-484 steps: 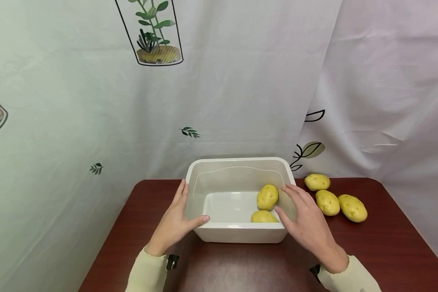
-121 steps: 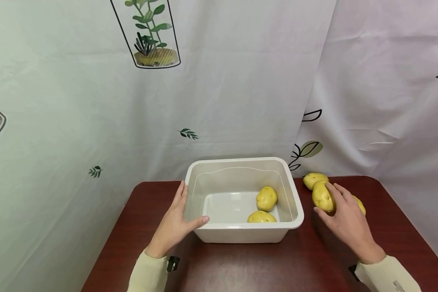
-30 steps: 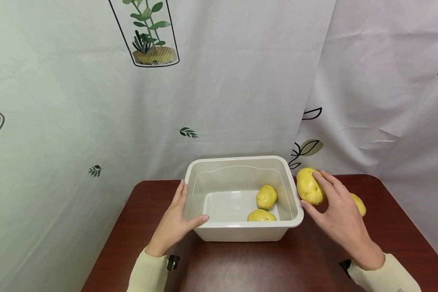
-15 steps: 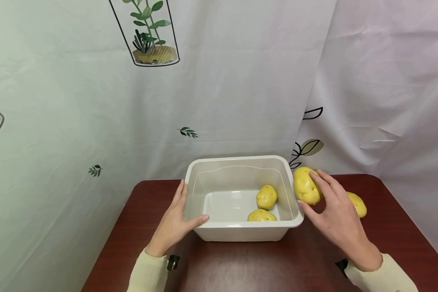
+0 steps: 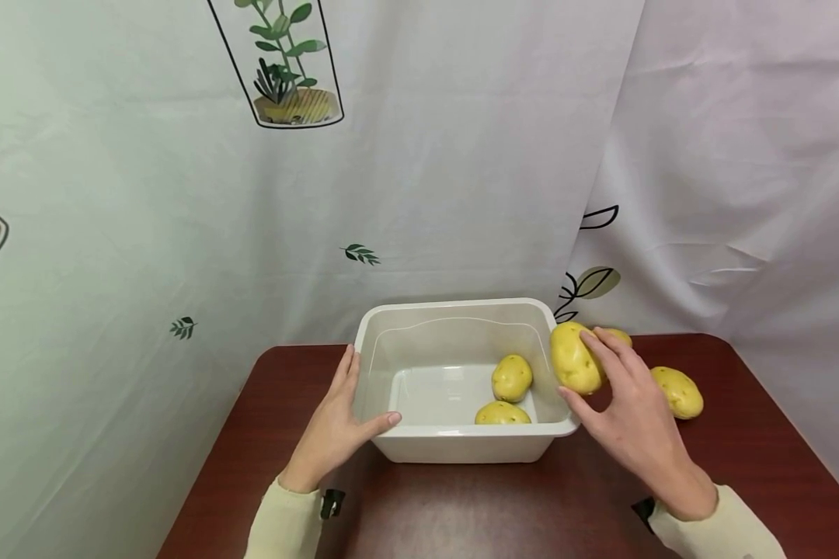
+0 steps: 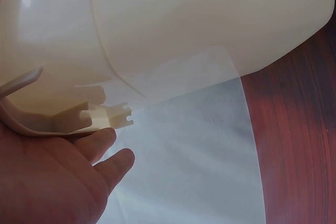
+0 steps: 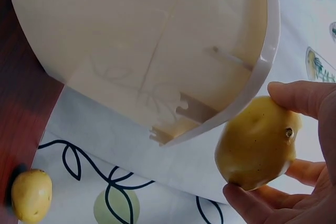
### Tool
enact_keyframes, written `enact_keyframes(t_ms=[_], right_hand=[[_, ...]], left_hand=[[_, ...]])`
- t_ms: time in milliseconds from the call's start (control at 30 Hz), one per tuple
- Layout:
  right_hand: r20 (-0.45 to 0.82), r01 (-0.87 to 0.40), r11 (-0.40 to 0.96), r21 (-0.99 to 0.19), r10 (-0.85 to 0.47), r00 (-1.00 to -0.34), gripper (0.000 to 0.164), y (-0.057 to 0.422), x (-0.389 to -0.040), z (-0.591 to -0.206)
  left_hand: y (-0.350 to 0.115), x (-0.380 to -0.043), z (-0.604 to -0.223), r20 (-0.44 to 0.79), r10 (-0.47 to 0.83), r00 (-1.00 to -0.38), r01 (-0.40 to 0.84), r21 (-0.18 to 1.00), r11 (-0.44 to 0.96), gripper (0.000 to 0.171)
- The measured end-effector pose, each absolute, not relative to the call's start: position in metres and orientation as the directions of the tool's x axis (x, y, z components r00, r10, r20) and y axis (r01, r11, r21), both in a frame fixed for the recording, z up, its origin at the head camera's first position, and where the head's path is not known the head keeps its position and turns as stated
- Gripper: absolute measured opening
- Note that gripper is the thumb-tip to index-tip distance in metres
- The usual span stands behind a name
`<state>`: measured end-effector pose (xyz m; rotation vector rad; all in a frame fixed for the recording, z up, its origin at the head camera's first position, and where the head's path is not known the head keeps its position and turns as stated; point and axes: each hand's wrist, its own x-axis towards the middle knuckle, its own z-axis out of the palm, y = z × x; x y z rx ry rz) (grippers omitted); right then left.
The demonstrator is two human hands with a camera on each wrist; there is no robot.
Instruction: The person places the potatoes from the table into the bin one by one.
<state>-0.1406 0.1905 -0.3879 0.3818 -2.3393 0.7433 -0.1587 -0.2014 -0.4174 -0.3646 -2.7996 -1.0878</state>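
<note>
A light grey plastic basin [image 5: 461, 446] stands on the table, with one potato [image 5: 511, 378] and a second potato [image 5: 502, 413] lying in its right part. My left hand [image 5: 335, 427] rests against the basin's left side, fingers fairly straight along the outside and thumb over the front corner of the rim. With fingertips and thumb, my right hand [image 5: 625, 411] grips a yellow potato [image 5: 575, 359] at the basin's right rim. In the right wrist view that held potato [image 7: 257, 142] hangs beside the rim, pinched between thumb and fingers.
On the dark red table [image 5: 454, 512], one potato [image 5: 677, 392] lies right of the right hand. Another potato [image 5: 621, 337] shows partly behind the held one. A pale curtain [image 5: 454, 171] with printed plants hangs close behind the table.
Four seconds ago my right hand was at the potatoes on the right; it has since carried one left to the basin's rim. The left hand and basin have stayed put.
</note>
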Motion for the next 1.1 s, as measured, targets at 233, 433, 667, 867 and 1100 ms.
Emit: enact_keyframes(t_ms=[233, 433, 667, 867, 1100], right_hand=[[0.653, -0.443, 0.794, -0.416, -0.078, -0.753, 0.084, 0.186, -0.140, -0.390], [0.655, -0.451, 0.788, -0.419, -0.082, -0.751, 0.083, 0.182, -0.140, -0.391], [0.653, -0.455, 0.786, -0.418, -0.088, -0.753, 0.083, 0.178, -0.141, -0.390], [0.638, -0.447, 0.786, -0.428, -0.088, -0.765, 0.082, 0.175, -0.141, -0.391], [0.632, -0.448, 0.779, -0.438, -0.087, -0.770, 0.081, 0.170, -0.141, -0.393]], left_hand=[[-0.202, -0.159, -0.418, 0.189, 0.183, -0.965, 0.263, 0.648, 0.715, 0.116], [-0.201, -0.159, -0.418, 0.182, 0.180, -0.967, 0.256, 0.655, 0.710, 0.116], [-0.201, -0.158, -0.417, 0.179, 0.176, -0.968, 0.251, 0.660, 0.708, 0.118], [-0.201, -0.159, -0.418, 0.183, 0.177, -0.967, 0.254, 0.657, 0.709, 0.115], [-0.202, -0.158, -0.418, 0.182, 0.179, -0.967, 0.255, 0.656, 0.710, 0.117]])
